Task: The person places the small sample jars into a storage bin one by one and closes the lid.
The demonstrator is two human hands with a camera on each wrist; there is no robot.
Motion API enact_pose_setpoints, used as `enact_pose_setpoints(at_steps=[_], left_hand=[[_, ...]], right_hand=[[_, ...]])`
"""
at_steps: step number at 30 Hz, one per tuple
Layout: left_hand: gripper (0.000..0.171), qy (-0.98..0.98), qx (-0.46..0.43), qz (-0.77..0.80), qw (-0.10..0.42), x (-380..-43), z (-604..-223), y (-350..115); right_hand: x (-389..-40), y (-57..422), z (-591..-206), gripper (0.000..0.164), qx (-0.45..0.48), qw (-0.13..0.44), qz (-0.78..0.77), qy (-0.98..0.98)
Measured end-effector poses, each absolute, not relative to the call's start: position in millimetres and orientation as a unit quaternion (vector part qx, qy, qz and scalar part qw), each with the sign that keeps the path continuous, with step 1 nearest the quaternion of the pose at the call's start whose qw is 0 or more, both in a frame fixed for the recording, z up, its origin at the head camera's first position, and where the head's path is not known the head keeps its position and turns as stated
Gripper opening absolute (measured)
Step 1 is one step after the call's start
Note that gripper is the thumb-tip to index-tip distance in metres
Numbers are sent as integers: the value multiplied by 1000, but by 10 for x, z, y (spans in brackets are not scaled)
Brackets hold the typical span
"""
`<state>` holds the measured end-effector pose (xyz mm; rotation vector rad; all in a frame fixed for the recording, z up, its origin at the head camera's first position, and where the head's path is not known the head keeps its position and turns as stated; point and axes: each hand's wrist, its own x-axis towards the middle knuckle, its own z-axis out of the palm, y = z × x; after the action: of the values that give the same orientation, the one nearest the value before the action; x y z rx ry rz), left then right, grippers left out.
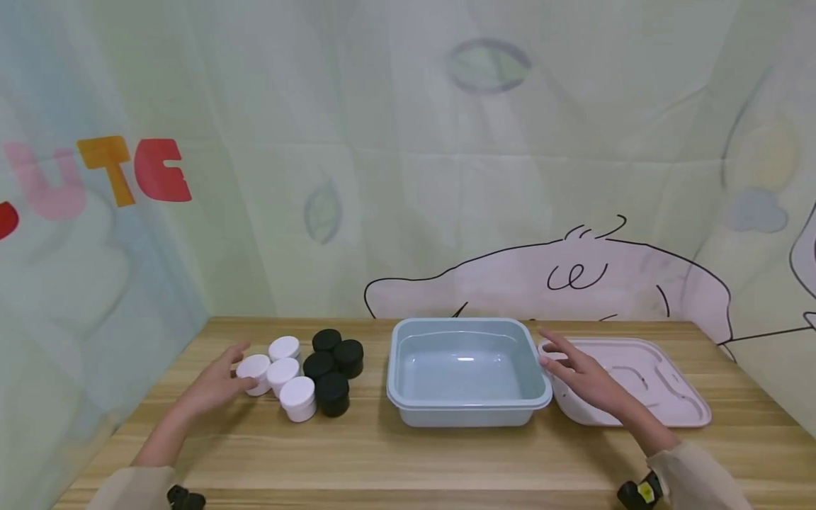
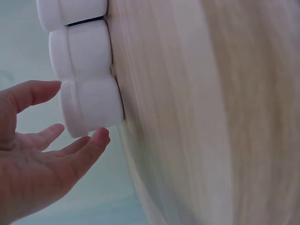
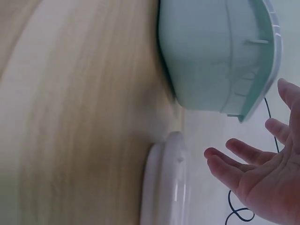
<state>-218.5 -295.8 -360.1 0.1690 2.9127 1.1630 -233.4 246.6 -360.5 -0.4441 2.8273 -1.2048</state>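
Several white lidded jars (image 1: pixel 297 398) stand grouped on the left of the wooden table, with several black lidded jars (image 1: pixel 332 394) close beside them on the right. My left hand (image 1: pixel 219 382) is at the leftmost white jar (image 2: pixel 93 105), thumb and fingers spread around its side without a clear grip. A light blue plastic basin (image 1: pixel 468 418) stands mid-table, its inside bare. My right hand (image 1: pixel 583 375) hovers by the basin's right rim, over the edge of a pale pink lid (image 1: pixel 676 397); in the right wrist view its fingers (image 3: pixel 225 171) are loosely extended and hold nothing.
The pale lid lies flat on the table (image 1: pixel 287 467), right of the basin. Behind the table hangs a printed curtain (image 1: pixel 408 177) with letters and a cartoon animal. Dark straps with small devices sit on both wrists.
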Motion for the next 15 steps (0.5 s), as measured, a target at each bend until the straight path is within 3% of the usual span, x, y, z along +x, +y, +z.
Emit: enact_pose_setpoints(at_steps=[15], left_hand=[[64, 947, 27, 320, 9, -2252, -3636, -2909]], right_hand=[[-2361, 2404, -3716, 54, -152, 46, -471, 868]])
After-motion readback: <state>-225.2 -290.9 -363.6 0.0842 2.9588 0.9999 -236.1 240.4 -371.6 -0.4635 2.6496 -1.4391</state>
